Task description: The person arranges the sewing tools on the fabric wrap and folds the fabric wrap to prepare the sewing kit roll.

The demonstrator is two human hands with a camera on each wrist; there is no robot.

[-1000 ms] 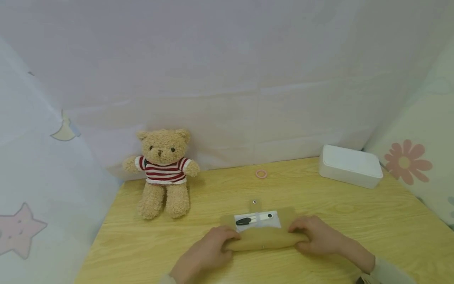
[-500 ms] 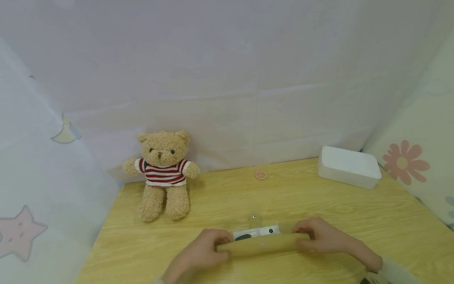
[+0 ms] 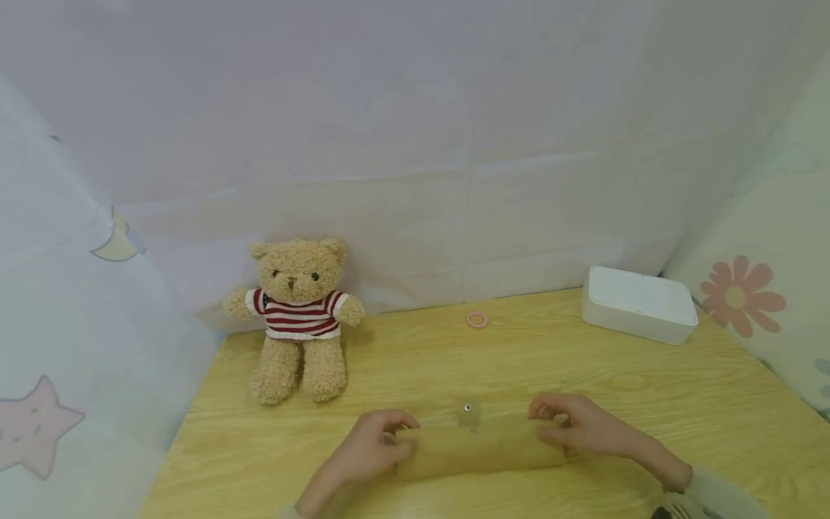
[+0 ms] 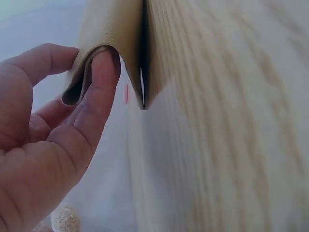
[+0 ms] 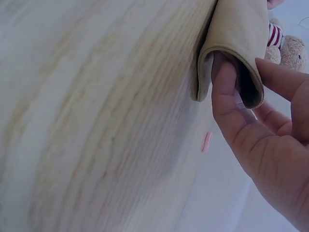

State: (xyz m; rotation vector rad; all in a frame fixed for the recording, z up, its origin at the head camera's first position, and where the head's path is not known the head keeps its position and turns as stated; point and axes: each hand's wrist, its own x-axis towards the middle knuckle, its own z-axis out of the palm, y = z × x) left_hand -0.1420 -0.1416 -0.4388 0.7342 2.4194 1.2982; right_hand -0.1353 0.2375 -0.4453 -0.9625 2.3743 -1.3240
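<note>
A tan fabric roll-up pouch (image 3: pixel 483 454) lies folded over near the table's front. Its short strap with a metal snap (image 3: pixel 468 409) points away from me. My left hand (image 3: pixel 376 450) pinches the pouch's left end. In the left wrist view, one digit of the left hand (image 4: pixel 58 130) sits inside the curled fold and another presses its outside. Likewise my right hand (image 3: pixel 586 429) pinches the right end; the right wrist view has a digit of the right hand (image 5: pixel 265 140) tucked into the fold. Whatever the pouch contains is hidden under the folded fabric.
A teddy bear (image 3: pixel 301 317) in a red-and-white striped shirt sits at the back left of the wooden table (image 3: pixel 402 360). Near the back edge lies a pink ring (image 3: pixel 477 319). A white box (image 3: pixel 638 305) stands at the back right, and pale cloth walls surround the table.
Both hands have folded the pouch's front part up and away from me. The white and black items visible in it earlier are now covered.
</note>
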